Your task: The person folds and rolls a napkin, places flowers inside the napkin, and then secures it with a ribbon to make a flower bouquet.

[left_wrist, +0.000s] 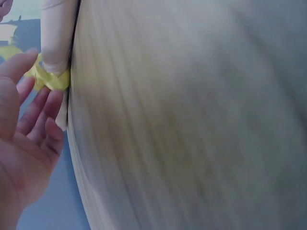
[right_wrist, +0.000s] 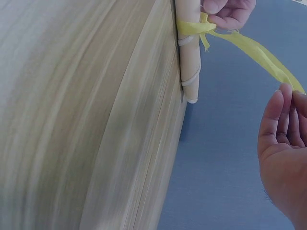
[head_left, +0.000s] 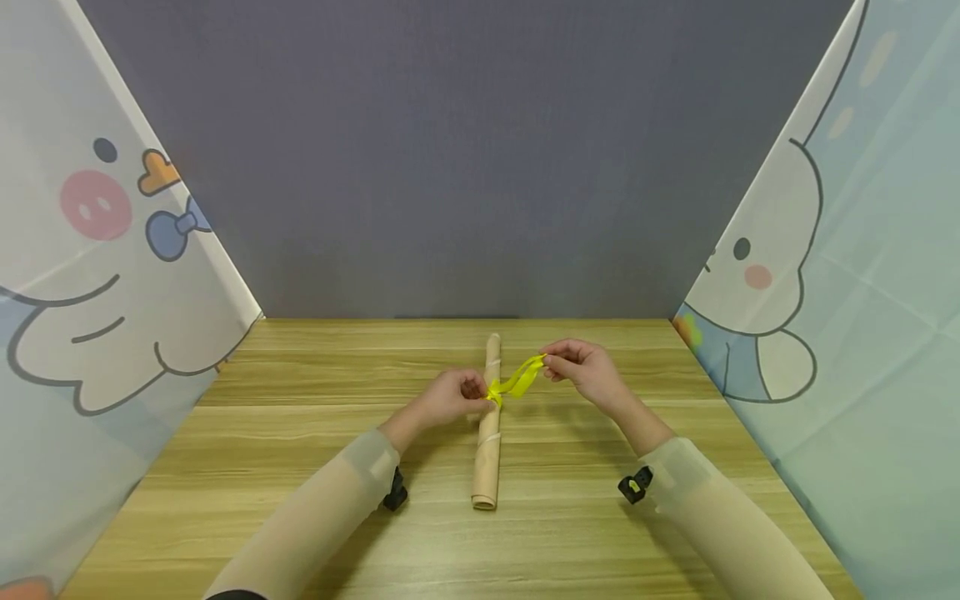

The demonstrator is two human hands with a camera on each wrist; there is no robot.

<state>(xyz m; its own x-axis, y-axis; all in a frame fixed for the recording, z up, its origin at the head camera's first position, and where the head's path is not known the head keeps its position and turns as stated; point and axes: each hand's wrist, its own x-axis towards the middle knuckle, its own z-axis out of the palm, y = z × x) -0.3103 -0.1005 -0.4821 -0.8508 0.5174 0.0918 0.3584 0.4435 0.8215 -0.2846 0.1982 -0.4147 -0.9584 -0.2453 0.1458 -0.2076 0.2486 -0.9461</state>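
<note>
A narrow beige roll (head_left: 489, 467), perhaps rolled paper or leather, lies lengthwise on the table with a yellow ribbon (head_left: 495, 394) knotted round its middle. Thin pale bands circle the roll on both sides of the knot. At the knot is my left hand (head_left: 452, 394), its thumb and bent fingers holding the ribbon close to the roll; the left wrist view shows the fingers (left_wrist: 41, 112) against the yellow knot. To the right, my right hand (head_left: 588, 371) pinches the ribbon's long tail (right_wrist: 259, 52) between thumb and fingertips. This tail stretches up from the knot, above the table.
The wood-grain table (head_left: 315, 358) ends at a grey back panel (head_left: 465, 167). Cartoon-printed curtains (head_left: 90, 325) stand at the left and right sides. A small black device sits on each wrist.
</note>
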